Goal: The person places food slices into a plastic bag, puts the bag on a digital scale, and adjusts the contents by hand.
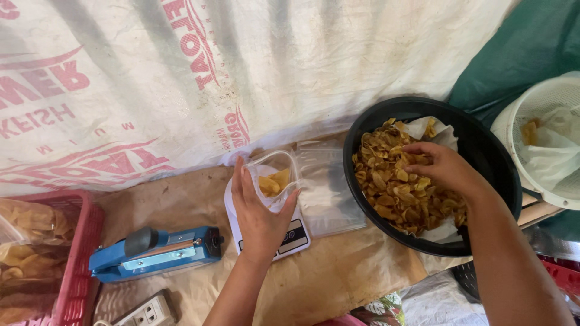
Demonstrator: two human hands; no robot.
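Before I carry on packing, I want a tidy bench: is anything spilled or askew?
Nothing stands out. The chips stay inside the black bowl, the left hand holds the clear bag upright over the scale, and the right hand rests on the chips.

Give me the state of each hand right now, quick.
Left hand: grip shut on the clear bag, held open over the scale.
Right hand: fingers curled in the chips in the black bowl; grip cannot be told.

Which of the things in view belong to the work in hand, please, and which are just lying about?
In use:
left hand
clear bag
white scale
right hand
chips
black basin

Lying about:
blue heat sealer
power strip
red basket
white colander
spare clear bags
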